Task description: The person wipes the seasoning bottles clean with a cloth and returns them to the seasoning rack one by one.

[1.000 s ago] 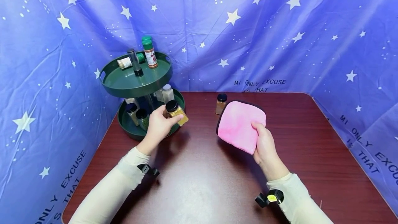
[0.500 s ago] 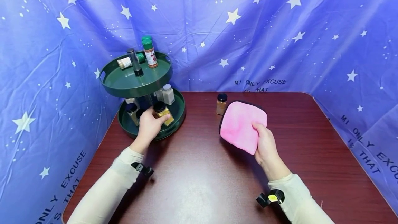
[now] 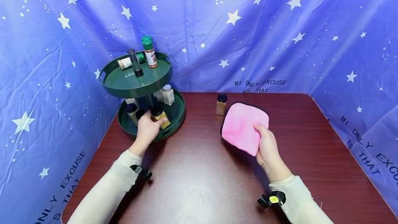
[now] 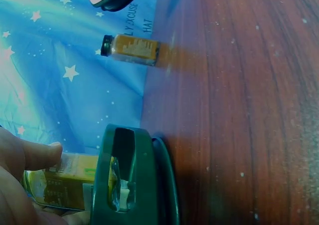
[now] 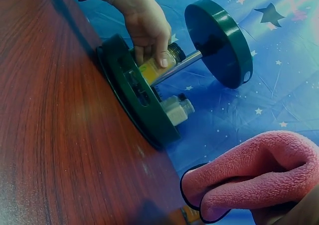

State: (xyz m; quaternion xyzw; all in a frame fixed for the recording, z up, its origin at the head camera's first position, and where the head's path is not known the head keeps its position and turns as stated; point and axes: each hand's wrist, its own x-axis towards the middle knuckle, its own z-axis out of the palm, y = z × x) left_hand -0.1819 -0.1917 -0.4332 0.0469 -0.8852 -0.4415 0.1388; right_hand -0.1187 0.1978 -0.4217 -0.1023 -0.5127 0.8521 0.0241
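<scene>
My left hand (image 3: pixel 147 127) grips a black-lidded spice jar (image 3: pixel 161 117) with yellow contents, fingers and thumb on its sides. The jar's base is down inside the lower tray (image 3: pixel 179 116) of a green two-tier rack; in the left wrist view the tray wall (image 4: pixel 102 180) hides its bottom end. Near the same hand stand a dark-lidded jar (image 3: pixel 132 110) and, further back, a white-topped jar (image 3: pixel 168 96). Over the table on the right, my right hand (image 3: pixel 268 149) holds a folded pink cloth (image 3: pixel 242 127) with dark edging, thumb on top.
Above the left hand, the rack's upper tray (image 3: pixel 133 89) carries a green-capped shaker (image 3: pixel 150 56) and a bottle (image 3: pixel 125 63) lying on its side. A black-lidded jar (image 3: pixel 221 106) with brown contents stands on the brown table (image 3: pixel 192 175), just left of the cloth.
My left hand has carried the yellow jar left and down, from in front of the rack into its lower tray. The right hand and cloth have shifted slightly right.
</scene>
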